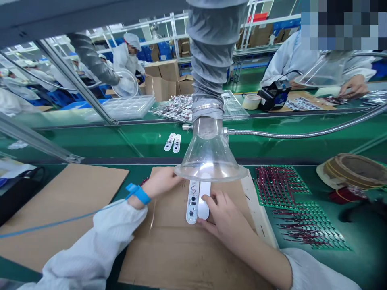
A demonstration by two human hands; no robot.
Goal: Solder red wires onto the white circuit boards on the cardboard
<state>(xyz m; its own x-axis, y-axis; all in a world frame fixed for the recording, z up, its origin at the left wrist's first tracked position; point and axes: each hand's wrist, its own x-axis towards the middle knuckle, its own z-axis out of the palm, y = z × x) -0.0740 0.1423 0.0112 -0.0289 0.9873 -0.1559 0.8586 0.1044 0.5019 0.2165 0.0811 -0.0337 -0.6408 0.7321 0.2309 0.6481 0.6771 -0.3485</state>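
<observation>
Two long white parts lie side by side on a cardboard sheet (181, 249) in front of me: a strip with a circuit board (192, 203) and a plain white cover (203, 201). My right hand (225, 219) rests on the cover's near end, fingers curled on it. My left hand (161, 182) sits at the far side, partly hidden behind the clear funnel (210, 159); its fingers do not show. A blue strap (138, 193) circles my left wrist.
A grey duct hose (208, 60) hangs over the funnel. Green mats with red wire pieces (287, 189) lie at right, a tape roll (352, 169) beyond. Two more white strips (173, 142) sit on the green belt. Other workers stand across the line.
</observation>
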